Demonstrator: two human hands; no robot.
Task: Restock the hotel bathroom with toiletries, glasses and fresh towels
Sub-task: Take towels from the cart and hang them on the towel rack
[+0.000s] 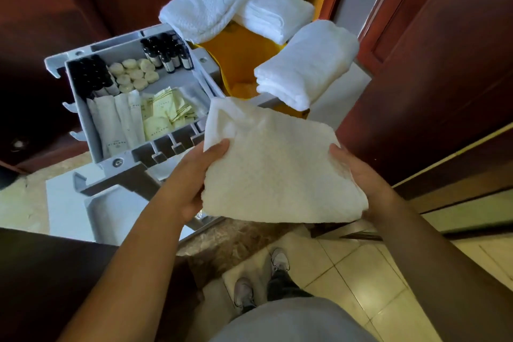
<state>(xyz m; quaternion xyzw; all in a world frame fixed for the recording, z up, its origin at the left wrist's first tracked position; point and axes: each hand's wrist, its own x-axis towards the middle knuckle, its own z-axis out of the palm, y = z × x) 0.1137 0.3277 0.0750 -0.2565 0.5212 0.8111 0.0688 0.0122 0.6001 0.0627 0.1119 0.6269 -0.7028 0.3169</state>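
- Gripping a folded white towel from both sides, out in front of the body, above the near edge of the grey cart tray.
- Left hand clamping the towel's left edge, thumb lying on top, fingers tucked underneath.
- Right hand pinching the towel's right edge the same way, thumb over, fingers under.
- Resting beyond: three more folded white towels, one at the far left, one beside it, touching, and one nearer on the right, all perched around the rim of the yellow bag.
- Sitting in the tray's compartments: dark small bottles at the back, round pale soaps in the middle, black-capped items at the left, white sachets and pale yellow packets at the front.
- Standing on a tiled floor in light shoes, by a dark wooden door on the right.
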